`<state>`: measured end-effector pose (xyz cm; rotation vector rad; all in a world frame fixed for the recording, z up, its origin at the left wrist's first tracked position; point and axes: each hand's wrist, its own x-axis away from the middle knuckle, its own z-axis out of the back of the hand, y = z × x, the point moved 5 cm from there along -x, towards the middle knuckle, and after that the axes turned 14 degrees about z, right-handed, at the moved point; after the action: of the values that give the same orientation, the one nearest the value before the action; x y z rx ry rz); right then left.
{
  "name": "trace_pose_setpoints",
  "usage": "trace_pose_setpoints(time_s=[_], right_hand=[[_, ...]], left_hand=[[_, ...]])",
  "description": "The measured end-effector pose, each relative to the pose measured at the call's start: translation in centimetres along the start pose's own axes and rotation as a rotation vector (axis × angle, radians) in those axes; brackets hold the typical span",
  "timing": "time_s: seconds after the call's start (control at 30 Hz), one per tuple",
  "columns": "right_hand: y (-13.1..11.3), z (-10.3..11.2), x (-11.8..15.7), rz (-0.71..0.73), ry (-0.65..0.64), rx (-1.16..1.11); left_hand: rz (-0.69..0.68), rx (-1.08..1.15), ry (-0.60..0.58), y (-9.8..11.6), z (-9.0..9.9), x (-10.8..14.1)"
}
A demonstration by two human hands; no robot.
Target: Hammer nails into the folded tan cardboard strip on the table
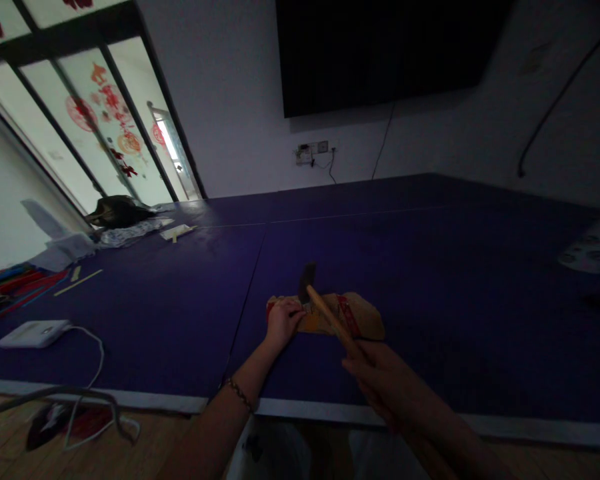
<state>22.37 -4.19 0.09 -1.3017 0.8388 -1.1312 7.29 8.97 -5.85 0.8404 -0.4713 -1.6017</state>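
A brown, sole-shaped piece [369, 319] with a red band lies on the purple tabletop [180, 333]. My left hand [283, 323] rests at its left end, thumb and fingertips pressed together; whatever they pinch is too small to make out. Wrapped round the wooden handle of a hammer [330, 321], my right hand [375, 367] is just below the brown piece. The hammer's dark head is over the piece, close to my left fingertips. I cannot tell if it touches anything.
At the left are a white device [35, 334] with a cable, coloured strips [25, 290] and a thin stick. A dark bag [117, 212] and a small white tray [177, 231] stand farther back. A patterned object [594, 247] is at the right edge.
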Motion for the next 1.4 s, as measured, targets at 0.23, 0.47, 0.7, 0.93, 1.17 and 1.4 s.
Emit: trace_pose_setpoints(time_s=[0.23,0.47,0.7,0.93,1.17,1.4], right_hand=[[0.1,-0.4,-0.8,0.036,0.043,0.168],[-0.3,-0.7,-0.8,0.107,0.062,0.233],[0.7,-1.0,-1.3,0.021,0.072,0.222],[0.5,-1.1,-1.3,0.113,0.089,0.288],[0.3,-1.4,-1.5,0.141,0.120,0.351],[0.7,-1.4,-1.4,0.176,0.173,0.358]], left_hand=[[-0.018,-0.050,0.009,0.4,0.1,0.2],[-0.034,-0.035,0.001,0.7,0.0,0.3],[-0.022,-0.031,0.000,0.3,-0.3,0.2],[0.021,-0.026,0.000,0.3,-0.2,0.2],[0.057,0.000,-0.013,-0.2,-0.5,0.0],[0.065,0.019,0.003,-0.4,-0.6,0.0]])
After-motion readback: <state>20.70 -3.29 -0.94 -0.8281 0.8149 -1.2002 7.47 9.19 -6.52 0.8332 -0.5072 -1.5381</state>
